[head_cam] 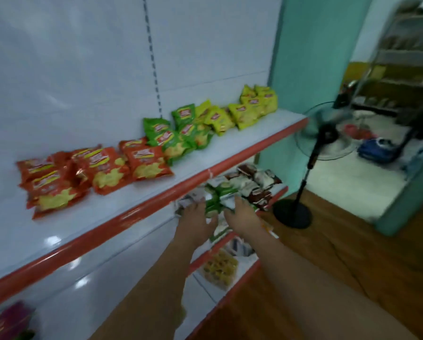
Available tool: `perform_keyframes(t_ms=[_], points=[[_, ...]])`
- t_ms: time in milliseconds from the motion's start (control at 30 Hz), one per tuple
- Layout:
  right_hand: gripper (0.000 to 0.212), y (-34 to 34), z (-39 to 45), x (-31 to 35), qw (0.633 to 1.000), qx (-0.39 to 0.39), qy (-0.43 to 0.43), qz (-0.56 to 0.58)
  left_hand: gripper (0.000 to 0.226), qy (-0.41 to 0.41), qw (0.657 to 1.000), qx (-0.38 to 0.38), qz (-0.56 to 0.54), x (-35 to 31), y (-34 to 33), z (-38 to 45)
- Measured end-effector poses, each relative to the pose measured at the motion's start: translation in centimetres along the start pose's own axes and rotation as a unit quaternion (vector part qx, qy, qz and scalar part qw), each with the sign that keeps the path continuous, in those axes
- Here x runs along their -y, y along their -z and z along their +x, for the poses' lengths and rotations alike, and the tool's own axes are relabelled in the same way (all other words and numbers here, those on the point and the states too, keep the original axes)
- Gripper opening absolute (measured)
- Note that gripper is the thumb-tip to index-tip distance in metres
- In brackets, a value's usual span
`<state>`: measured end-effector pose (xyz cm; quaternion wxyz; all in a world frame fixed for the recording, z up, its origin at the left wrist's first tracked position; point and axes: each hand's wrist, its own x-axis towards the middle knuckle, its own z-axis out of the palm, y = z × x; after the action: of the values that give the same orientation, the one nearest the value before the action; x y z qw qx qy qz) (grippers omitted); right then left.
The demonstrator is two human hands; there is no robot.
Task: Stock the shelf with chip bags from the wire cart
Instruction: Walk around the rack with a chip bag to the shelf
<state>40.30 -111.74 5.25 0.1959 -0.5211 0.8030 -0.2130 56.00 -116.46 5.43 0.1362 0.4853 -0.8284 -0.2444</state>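
Observation:
The white top shelf [230,153] with a red front edge carries red chip bags [102,170] at the left, green chip bags [173,138] in the middle and yellow-green chip bags [249,106] at the right. On the shelf below lie green-and-white packets [220,195] and brown-and-white packets [257,185]. My left hand [195,222] and my right hand [242,212] reach onto that lower shelf, both pressed on the green-and-white packets; the blur hides whether the fingers grip them. The wire cart is out of view.
A black standing fan [320,143] stands on the wooden floor right of the shelf end. A yellow snack bag [220,268] lies on a still lower shelf. Pink bags [6,320] show at the bottom left. A metal rack [401,57] stands in the far room.

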Motion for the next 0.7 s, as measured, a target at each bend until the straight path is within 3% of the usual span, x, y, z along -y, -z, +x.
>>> perform_keyframes(t_ms=[233, 367, 567, 700], points=[[0.062, 14.7, -3.4, -21.4, 0.978, -0.139, -0.156, -0.018, 0.073, -0.201, 0.977, 0.060, 0.034, -21.9, -10.4, 6.4], [0.066, 20.6, -10.0, -31.4, 0.941, -0.203, -0.269, -0.008, 0.073, -0.282, 0.949, 0.133, 0.054, -33.0, -17.2, 6.2], [0.070, 25.0, -21.0, -42.3, 0.861, -0.265, -0.433, 0.008, 0.073, -0.382, 0.884, 0.259, 0.074, -45.6, -28.2, 2.7], [0.070, 25.8, -27.7, -47.6, 0.803, -0.294, -0.517, 0.026, 0.073, -0.469, 0.816, 0.320, 0.109, -52.3, -34.8, -0.6]])
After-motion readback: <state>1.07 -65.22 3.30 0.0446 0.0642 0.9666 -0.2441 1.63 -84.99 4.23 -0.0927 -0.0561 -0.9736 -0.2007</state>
